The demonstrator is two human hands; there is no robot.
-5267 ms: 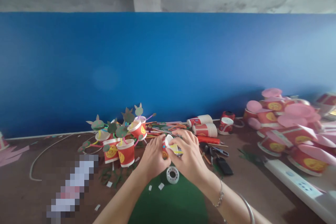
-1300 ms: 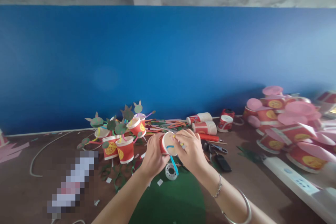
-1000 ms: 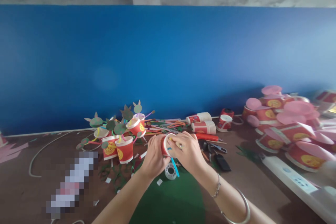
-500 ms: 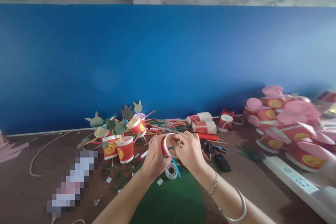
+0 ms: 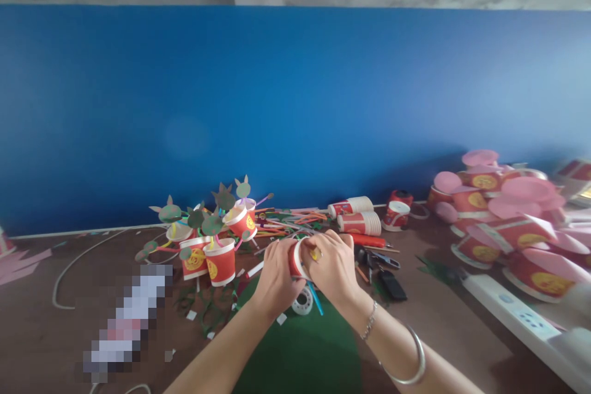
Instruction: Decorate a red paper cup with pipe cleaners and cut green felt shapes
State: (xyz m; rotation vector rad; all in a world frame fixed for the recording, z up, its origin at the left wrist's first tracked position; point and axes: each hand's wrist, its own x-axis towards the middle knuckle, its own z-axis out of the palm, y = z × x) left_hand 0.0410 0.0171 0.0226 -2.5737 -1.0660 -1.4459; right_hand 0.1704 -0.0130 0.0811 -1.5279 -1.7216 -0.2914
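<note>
Left: red-and-white tapered cups (image 5: 220,263), papery, with flat green eared discs (image 5: 212,225) on thin stems. Centre: left hand (image 5: 279,274) wrapped round tilted red cup (image 5: 296,260), mouth facing right hand (image 5: 332,261); right fingers bent at the mouth, yellow strip (image 5: 315,254) among them, grip on it cannot be told. Hands hide much of the cup. Nearer: white ring-shaped roll (image 5: 308,308), slim blue strip (image 5: 316,299), smooth green sheet (image 5: 300,351). Right: nested cups (image 5: 359,223), pink discs (image 5: 521,194). Round yellow emblems on the cups, lettering too small to read

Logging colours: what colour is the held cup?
The held cup is red, white-rimmed; see head view.
</note>
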